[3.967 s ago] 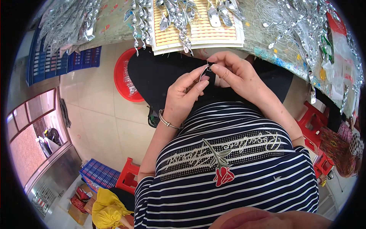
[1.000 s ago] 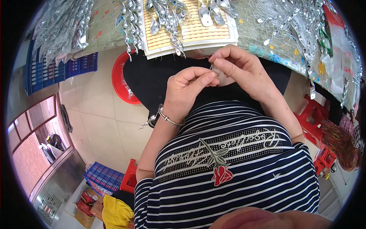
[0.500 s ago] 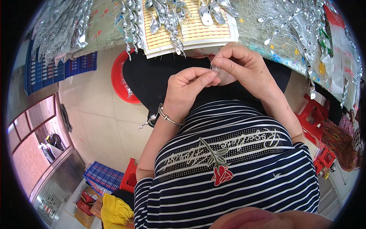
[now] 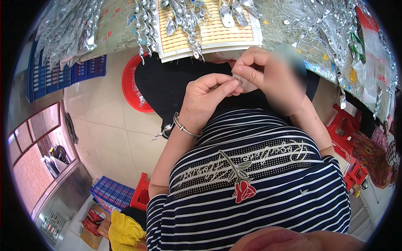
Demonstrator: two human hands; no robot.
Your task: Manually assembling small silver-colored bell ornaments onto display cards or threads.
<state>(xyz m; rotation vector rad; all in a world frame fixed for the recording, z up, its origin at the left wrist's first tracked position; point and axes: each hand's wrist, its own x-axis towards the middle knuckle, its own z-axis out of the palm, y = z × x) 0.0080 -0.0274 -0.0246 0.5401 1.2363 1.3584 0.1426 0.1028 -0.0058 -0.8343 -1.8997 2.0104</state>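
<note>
Over my lap, my left hand [image 4: 209, 94] and my right hand [image 4: 253, 72] meet with their fingertips almost touching. Thumb and forefinger of each are pinched together. A thin pale sliver shows between the fingertips, too small to name. A blurred patch covers the back of my right hand. A silver bangle [image 4: 186, 126] circles my left wrist. Just beyond the hands, twisted silver strips [image 4: 193, 42] hang over a stack of printed yellow-and-white sheets [image 4: 226, 42] at the table's near edge.
The paint-stained table [image 4: 115, 31] holds more silver strips at left and a tangle of pale threads [image 4: 289, 19] at right. A red basin [image 4: 127, 85] stands on the floor at left. Blue crates [image 4: 113, 193] and red stools [image 4: 341, 129] stand around me.
My right fingers have shifted very slightly, staying close to my left fingertips. Both pinches look the same. A blurred patch now covers part of my right hand.
</note>
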